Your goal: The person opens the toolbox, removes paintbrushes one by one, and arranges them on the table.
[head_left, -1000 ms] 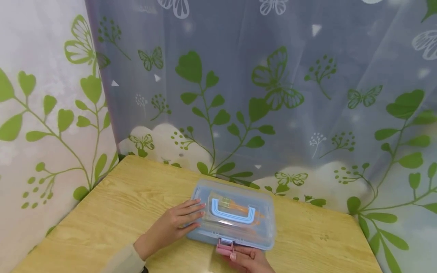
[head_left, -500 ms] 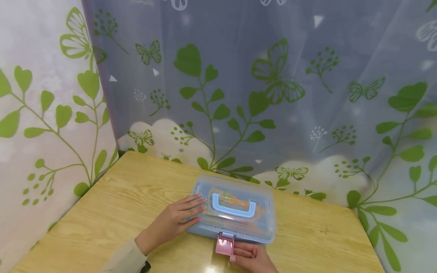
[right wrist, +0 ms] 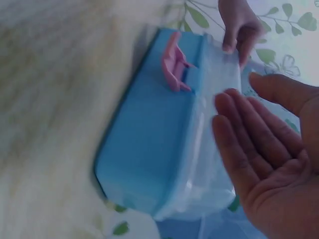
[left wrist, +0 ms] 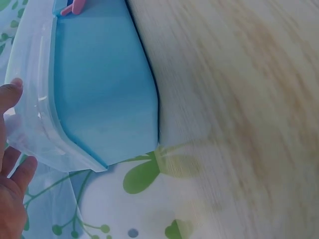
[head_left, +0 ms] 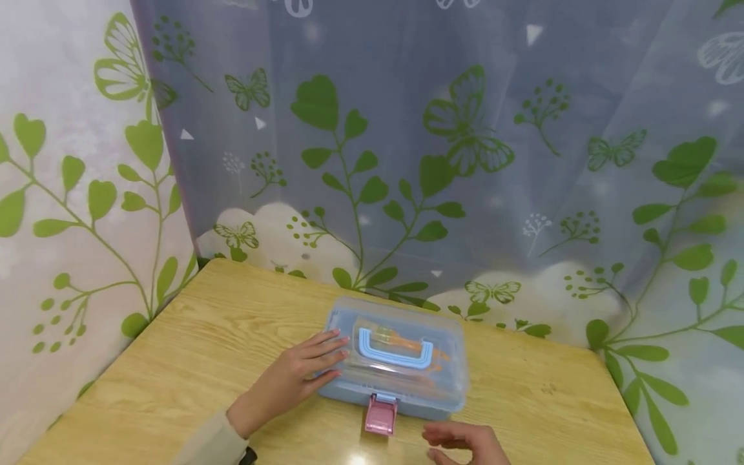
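Note:
On the wooden table stands a blue plastic box (head_left: 407,405) with a clear lid (head_left: 447,336) and a light blue carry handle (head_left: 396,361). Something orange (head_left: 407,342) shows through the lid. A pink latch (head_left: 381,415) at the front hangs swung outward, off the box wall, as the right wrist view also shows. My left hand (head_left: 293,374) rests with extended fingers on the lid's left end. Apart from the box, my right hand (head_left: 467,442) hovers near its front right corner, fingers loosely bent and holding nothing.
The wooden table (head_left: 232,323) extends on both sides of the box. Behind it hangs a curtain (head_left: 383,194) printed with leaves and butterflies, close to the table's far edge. A pale patterned cloth (head_left: 75,194) hangs at the left.
The pink latch has swung out from the box and hangs loose. My right hand has let go of it and moved right. My left hand stays on the lid.

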`<state>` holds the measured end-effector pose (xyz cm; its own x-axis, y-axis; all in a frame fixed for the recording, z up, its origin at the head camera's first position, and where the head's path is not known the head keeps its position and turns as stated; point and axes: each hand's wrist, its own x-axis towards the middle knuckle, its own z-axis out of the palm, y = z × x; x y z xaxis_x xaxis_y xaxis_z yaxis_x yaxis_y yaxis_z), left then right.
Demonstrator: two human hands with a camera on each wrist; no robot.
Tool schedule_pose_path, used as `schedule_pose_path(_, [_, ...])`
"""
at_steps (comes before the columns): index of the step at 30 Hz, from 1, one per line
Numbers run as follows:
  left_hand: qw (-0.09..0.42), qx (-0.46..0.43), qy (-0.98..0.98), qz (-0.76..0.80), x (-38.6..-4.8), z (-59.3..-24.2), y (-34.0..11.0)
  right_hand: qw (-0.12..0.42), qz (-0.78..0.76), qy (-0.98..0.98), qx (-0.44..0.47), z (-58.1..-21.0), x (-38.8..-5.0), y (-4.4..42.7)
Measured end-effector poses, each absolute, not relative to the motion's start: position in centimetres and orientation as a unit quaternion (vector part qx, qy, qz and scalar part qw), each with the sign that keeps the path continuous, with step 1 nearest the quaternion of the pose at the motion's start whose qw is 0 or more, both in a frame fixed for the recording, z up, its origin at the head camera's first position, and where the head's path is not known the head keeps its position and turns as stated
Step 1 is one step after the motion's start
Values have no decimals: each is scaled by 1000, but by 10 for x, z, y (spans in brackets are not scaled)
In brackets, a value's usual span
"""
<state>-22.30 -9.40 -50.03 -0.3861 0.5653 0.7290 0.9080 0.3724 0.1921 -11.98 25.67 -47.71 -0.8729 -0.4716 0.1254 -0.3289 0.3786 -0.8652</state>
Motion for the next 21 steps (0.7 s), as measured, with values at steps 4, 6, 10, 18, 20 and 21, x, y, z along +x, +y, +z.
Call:
schedule_pose_path(4, [281,-468,-785,-293,-219,-498,-96,-186,-413,863,-223,-471,-115,257])
schedule_pose_path(6, [280,-466,-786,-294,-218,-498,-96,-268,-378,863,-202,-473,-119,260])
schedule_pose_path(10, [277,-459,-788,-303,-217,-500,-96,-310,-348,865,-184,-482,-128,267])
schedule_pose_path(18, [272,-449,-790,-317,-215,-505,-93,-245,-447,840,-186,-499,-135,269])
schedule_pose_path(20, [270,-446,-790,-323,-215,-506,-93,-246,-468,829,-183,-501,-137,268])
schedule_pose_path(21, [271,-446,-788,-326,-214,-507,-92,-252,-473,823,-186,-503,-137,269])
